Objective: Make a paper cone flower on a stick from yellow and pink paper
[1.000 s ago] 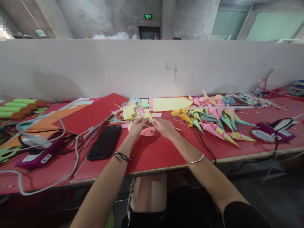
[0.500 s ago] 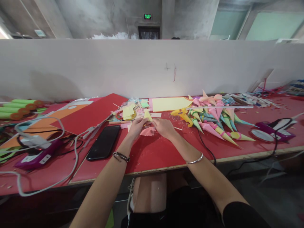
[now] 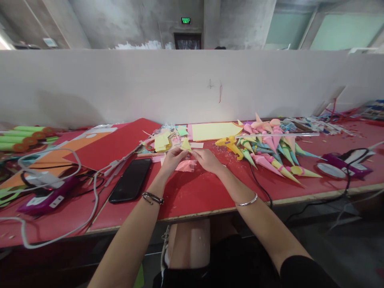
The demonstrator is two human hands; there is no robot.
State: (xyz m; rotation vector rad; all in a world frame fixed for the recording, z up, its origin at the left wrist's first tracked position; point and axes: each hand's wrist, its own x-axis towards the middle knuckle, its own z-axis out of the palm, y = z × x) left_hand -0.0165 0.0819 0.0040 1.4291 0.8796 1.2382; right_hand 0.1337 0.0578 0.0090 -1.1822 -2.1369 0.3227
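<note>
Red counter (image 3: 195, 198) space is backed by a white partition (image 3: 135, 84). Yellow paper (image 3: 186, 144), pointed at the top, is held over the counter's middle, its lower edge pinched in the nearly closed fingers of the left hand (image 3: 172, 161). Its right corner is met by the curled fingers of the right hand (image 3: 209, 161); whether it is gripped there cannot be told. Pink paper (image 3: 185, 166) is seen just below, between the hands. A phone (image 3: 131, 181) is laid to the left; a glue gun (image 3: 230, 146) is set at right, beside piled cones (image 3: 268, 165).

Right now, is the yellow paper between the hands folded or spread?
Probably folded or rolled: the yellow paper shows a pointed, triangular outline between the left hand and right hand.
</note>
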